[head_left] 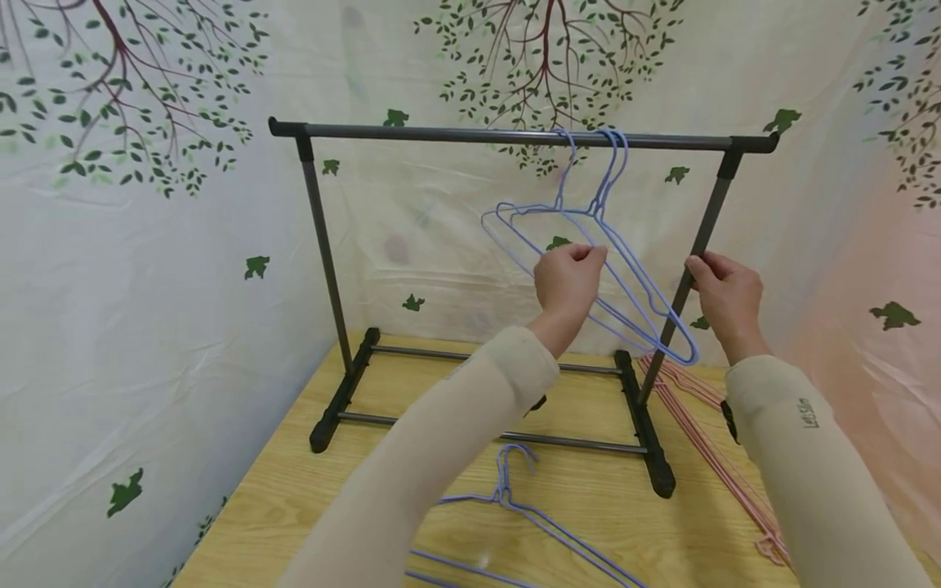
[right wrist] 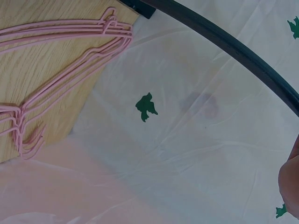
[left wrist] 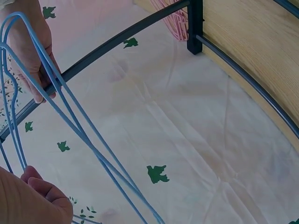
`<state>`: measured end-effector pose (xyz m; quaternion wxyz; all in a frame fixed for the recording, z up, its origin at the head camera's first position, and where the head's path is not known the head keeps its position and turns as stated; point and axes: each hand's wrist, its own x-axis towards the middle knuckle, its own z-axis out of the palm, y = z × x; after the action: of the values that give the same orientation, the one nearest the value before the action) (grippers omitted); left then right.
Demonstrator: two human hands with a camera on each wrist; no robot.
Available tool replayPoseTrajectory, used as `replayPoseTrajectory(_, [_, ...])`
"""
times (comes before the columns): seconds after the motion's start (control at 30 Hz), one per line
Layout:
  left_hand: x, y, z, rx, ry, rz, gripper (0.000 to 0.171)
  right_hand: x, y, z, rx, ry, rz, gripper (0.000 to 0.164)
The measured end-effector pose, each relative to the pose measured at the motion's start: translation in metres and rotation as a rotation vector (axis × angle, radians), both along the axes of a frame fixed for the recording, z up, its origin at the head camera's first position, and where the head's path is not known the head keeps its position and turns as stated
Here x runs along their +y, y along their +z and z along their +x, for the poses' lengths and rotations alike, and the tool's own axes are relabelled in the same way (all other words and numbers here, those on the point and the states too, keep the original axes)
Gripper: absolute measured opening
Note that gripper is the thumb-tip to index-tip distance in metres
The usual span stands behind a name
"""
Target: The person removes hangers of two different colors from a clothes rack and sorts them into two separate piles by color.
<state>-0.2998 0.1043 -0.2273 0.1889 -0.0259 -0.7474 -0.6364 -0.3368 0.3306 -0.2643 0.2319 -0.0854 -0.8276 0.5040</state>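
Blue hangers (head_left: 621, 233) hang by their hooks from the top bar of a dark clothes rack (head_left: 441, 134), right of its middle. My left hand (head_left: 569, 282) pinches the sloping shoulder of one between thumb and fingers. The left wrist view shows the same left hand (left wrist: 39, 198) low at the left, with the hangers' blue wires (left wrist: 86, 135) passing above it. My right hand (head_left: 728, 298) grips the rack's right upright (head_left: 707, 224). Only a sliver of the right hand (right wrist: 290, 184) appears in the right wrist view, at the edge beside the dark post.
More blue hangers (head_left: 507, 494) lie on the wooden table (head_left: 250, 531) in front of the rack, partly behind my left sleeve. A bunch of pink hangers (right wrist: 70, 30) lies right of the rack's base. A leaf-patterned cloth (head_left: 184, 327) hangs behind and to the sides.
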Motion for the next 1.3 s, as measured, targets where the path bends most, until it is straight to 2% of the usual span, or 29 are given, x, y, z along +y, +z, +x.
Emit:
replayPoseTrajectory(0.17, [-0.014, 0.0, 0.0, 0.045, 0.0, -0.012, 0.017, 0.0, 0.0, 0.002, 0.001, -0.004, 0.008, 0.063])
replayPoseTrajectory(0.43, [-0.05, 0.0, -0.001, 0.115, 0.021, -0.016, 0.017, 0.0, 0.0, 0.001, 0.017, -0.005, 0.01, 0.061])
replayPoseTrajectory(0.6, [-0.073, -0.001, -0.002, 0.119, -0.017, -0.006, 0.017, 0.0, -0.001, 0.0, 0.02, -0.003, 0.005, 0.061])
replayPoseTrajectory(1.0, [-0.118, -0.003, 0.002, 0.141, -0.07, -0.061, 0.02, -0.001, 0.001, 0.002, 0.009, -0.003, 0.0, 0.061])
replayPoseTrajectory(1.1, [-0.125, -0.007, 0.006, 0.146, -0.075, -0.087, 0.021, 0.0, 0.001, 0.002, 0.003, 0.002, -0.006, 0.061])
replayPoseTrajectory(1.3, [-0.146, -0.023, 0.017, 0.166, -0.076, -0.129, 0.021, 0.001, 0.0, 0.001, 0.004, 0.006, -0.02, 0.063])
